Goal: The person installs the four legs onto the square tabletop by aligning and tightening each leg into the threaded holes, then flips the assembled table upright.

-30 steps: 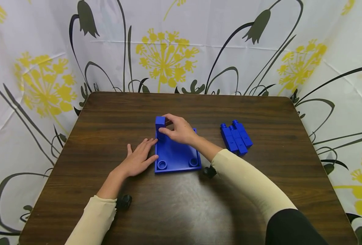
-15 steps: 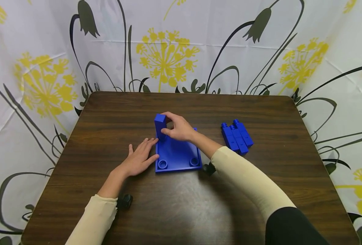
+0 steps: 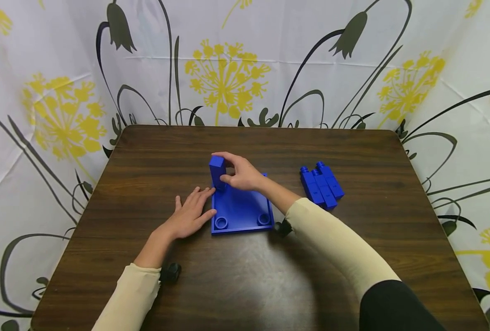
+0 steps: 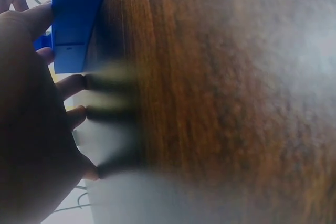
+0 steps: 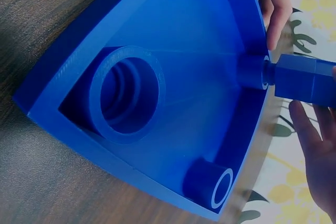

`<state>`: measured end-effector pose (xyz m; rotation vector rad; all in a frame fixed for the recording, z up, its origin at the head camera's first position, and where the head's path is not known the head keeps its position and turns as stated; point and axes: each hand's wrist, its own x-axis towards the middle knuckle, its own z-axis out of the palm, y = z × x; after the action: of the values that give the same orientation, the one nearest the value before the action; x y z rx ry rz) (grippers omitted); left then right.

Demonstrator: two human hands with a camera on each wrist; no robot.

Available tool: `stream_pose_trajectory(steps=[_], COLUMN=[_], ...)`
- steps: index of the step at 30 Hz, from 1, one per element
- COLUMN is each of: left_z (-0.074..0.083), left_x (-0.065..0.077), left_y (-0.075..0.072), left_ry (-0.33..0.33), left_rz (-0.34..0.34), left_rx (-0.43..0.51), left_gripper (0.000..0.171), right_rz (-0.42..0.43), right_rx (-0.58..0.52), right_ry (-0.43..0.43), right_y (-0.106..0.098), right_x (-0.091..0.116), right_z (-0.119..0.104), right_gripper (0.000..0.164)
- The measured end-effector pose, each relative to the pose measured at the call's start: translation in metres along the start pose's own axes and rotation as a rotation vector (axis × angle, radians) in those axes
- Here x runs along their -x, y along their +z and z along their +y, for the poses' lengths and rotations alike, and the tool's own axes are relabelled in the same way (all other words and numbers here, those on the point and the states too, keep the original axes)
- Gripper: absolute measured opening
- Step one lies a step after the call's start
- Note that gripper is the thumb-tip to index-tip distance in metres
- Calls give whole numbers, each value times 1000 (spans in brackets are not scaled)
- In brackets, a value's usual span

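Note:
A blue square tray-like panel [image 3: 242, 207] lies on the table, with round sockets at its corners. My right hand [image 3: 245, 174] holds a blue square leg [image 3: 217, 171] between thumb and fingers above the far-left corner. In the right wrist view, the narrow end of the leg [image 5: 304, 78] meets a corner socket [image 5: 254, 72]; how deep it sits I cannot tell. Flat and spread, my left hand [image 3: 187, 214] touches the panel's left edge with thumb and fingertips. The left wrist view shows the panel's side wall [image 4: 73, 24] against those fingers.
To the right, several blue legs [image 3: 320, 186] lie side by side on the brown wooden table [image 3: 245, 280]. A white curtain [image 3: 245, 27] with a yellow and grey flower print hangs behind the table.
The leg has turned a little about its length, so its top face now sits at an angle. My right fingers have shifted around its far side. The left hand stays in place.

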<state>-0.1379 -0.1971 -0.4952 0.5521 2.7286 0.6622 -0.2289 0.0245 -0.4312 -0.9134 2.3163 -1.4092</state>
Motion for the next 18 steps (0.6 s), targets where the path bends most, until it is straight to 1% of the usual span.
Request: stream_pose_trajectory(steps=[4,8,13,18], left_z=[2,2,1,2], left_x=[0,0,1,2], left_y=[-2,-2,0,-1], left_ry=[-6,-9,-11,-9], left_rz=[-6,-7,-1,-4], left_rx=[-13,-11,-1,6], left_gripper=[66,66,65,65], right_rz=[9,14,25,57], right_rx=[25,22,62,117], right_ry=[21,33,14,-3], right_y=[0,0,1,3], right_x=[0,0,-1,-1], right_z=[0,0,2,3], right_gripper=[58,56,55,54])
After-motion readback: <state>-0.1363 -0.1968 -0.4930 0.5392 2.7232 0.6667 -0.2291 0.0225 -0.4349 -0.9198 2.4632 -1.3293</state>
